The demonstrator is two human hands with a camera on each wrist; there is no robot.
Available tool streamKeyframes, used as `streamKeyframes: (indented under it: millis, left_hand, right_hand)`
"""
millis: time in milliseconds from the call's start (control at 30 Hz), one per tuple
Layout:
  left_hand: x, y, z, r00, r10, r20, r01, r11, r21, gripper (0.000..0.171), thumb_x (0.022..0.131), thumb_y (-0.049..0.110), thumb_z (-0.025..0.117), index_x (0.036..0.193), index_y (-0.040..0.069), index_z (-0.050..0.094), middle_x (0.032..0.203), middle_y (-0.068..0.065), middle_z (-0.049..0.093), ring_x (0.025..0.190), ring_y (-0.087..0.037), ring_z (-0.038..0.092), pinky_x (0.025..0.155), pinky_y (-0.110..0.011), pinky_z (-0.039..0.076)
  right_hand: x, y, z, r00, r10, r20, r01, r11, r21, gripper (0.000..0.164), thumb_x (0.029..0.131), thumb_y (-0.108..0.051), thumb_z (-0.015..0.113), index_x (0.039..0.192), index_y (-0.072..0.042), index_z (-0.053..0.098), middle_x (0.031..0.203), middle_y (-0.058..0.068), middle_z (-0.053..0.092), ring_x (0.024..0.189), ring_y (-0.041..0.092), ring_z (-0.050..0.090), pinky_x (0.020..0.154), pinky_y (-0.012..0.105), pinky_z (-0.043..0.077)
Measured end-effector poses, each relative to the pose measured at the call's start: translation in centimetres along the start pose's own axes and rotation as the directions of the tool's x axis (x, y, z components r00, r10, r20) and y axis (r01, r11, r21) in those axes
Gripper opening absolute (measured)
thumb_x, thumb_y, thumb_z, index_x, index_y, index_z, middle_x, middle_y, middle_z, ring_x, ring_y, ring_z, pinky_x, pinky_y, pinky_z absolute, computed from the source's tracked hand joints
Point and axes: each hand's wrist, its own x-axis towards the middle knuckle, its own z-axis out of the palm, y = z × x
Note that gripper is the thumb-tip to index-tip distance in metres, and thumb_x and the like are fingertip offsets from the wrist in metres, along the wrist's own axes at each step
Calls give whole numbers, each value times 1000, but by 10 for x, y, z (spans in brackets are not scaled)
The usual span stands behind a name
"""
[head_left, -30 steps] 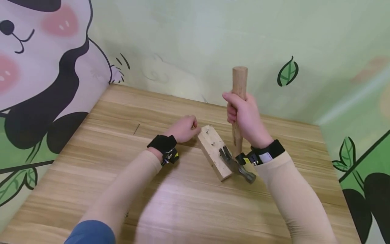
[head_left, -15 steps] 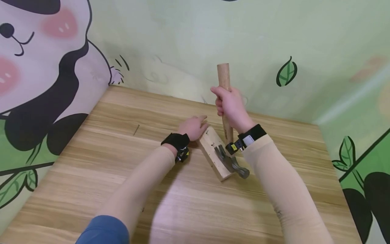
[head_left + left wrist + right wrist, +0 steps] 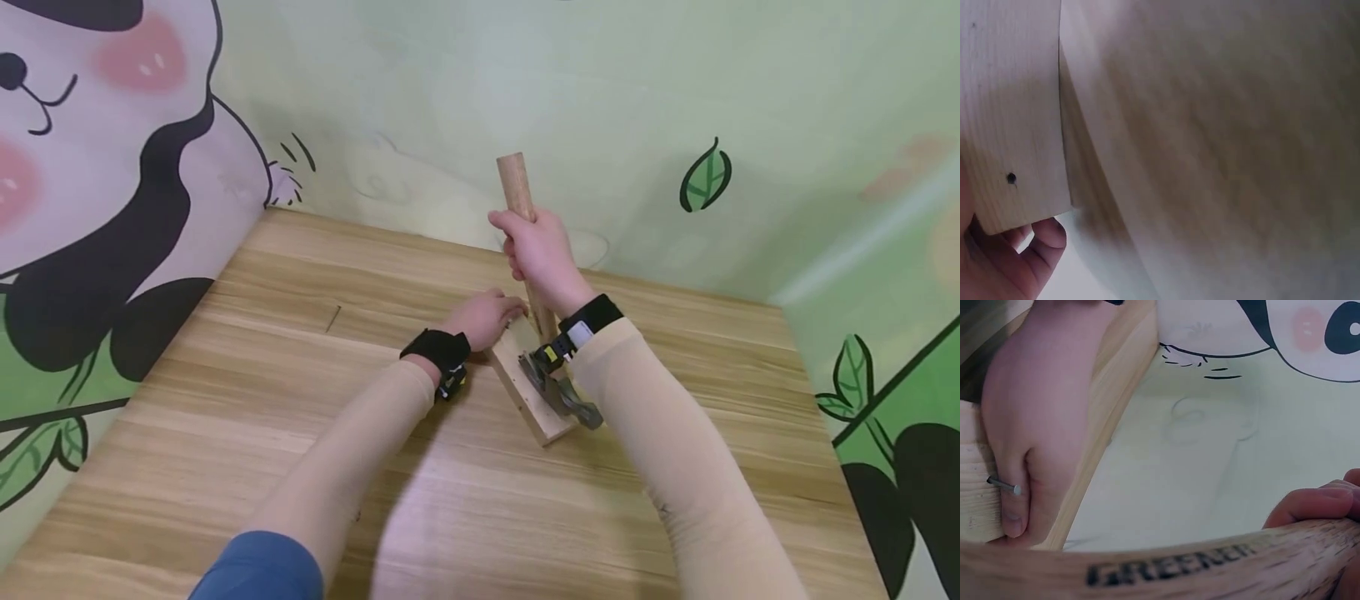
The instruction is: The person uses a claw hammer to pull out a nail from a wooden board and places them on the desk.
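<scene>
One slow, steady pull should suit us, our right hand (image 3: 546,252), fingers clamped round the hammer (image 3: 553,393), our left hand (image 3: 483,319), fingers gripping the far end of the board (image 3: 514,348) on the tabletop (image 3: 645,517), which wants firm bracing.

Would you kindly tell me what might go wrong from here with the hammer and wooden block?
The hammer head over the wooden block might slip toward the left grip at the block's far end. The protruding nail beside that grip may scratch it. Steadied at one end, the block could tip.
</scene>
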Motion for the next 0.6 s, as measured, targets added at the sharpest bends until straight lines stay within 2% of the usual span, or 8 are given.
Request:
streamKeyframes:
  millis: [167,300,433,600]
  left_hand:
    - [1,1,2,1000,11,20,-12,998,62,36,118,29,41,140,15,65,113,-11,62,98,-25,63,89,-40,54]
    - [-2,4,1,1000,7,20,-9,996,94,36,118,30,41,140,15,65,111,-12,62,97,-27,64,87,-42,54]
    - [-4,6,0,1000,-2,25,0,994,109,37,118,31,40,142,16,64,108,-12,61,95,-28,63,85,-42,54]
    - [-3,4,1,1000,-17,24,14,995,103,40,118,32,38,145,17,63,108,-10,59,94,-26,62,82,-41,53]
  right_hand:
    - [5,3,2,999,-27,-23,27,1000,-10,30,107,-33,63,98,-7,53,64,-3,41,50,11,40,49,24,36]
    - [10,7,5,1000,-28,-12,28,1000,-12,28,107,-34,64,97,-9,54,65,-2,42,51,11,40,49,24,36]
    - [14,7,8,1000,-28,11,28,1000,-4,28,107,-34,64,98,-10,54,65,-2,41,52,11,39,49,24,35]
    - [18,6,9,999,-48,-6,48,999,15,30,107,-35,64,100,-8,54,67,-2,41,53,11,41,50,24,36]
